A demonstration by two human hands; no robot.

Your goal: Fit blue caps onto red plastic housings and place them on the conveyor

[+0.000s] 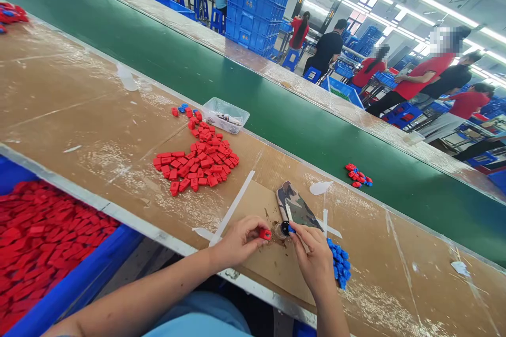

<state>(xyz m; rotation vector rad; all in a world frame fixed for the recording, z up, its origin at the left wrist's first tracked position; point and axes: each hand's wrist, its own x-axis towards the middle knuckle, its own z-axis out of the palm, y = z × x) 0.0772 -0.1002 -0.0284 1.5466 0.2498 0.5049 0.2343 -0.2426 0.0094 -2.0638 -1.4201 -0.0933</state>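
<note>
Between the thumb and fingers of my left hand (245, 239) is a small red plastic block (265, 234) with a dark opening in its end. My right hand (314, 253) pinches a small blue plastic piece (291, 229) over a small round pot with a black rim (284, 228); I cannot tell whether the piece touches it. The two hands are apart, low over a cardboard sheet (253, 205). Behind the pot lies a camouflage-patterned cloth-like thing (296, 205). A pile of blue pieces (340, 263) sits just right of my right hand.
A heap of red blocks (197, 160) lies at the left of the table, with a clear plastic tray (226, 115) behind it. A blue crate (75, 292) full of red blocks stands lower left. Assembled red-and-blue pieces (358, 175) lie on the green conveyor belt (269, 102). Several people are beyond.
</note>
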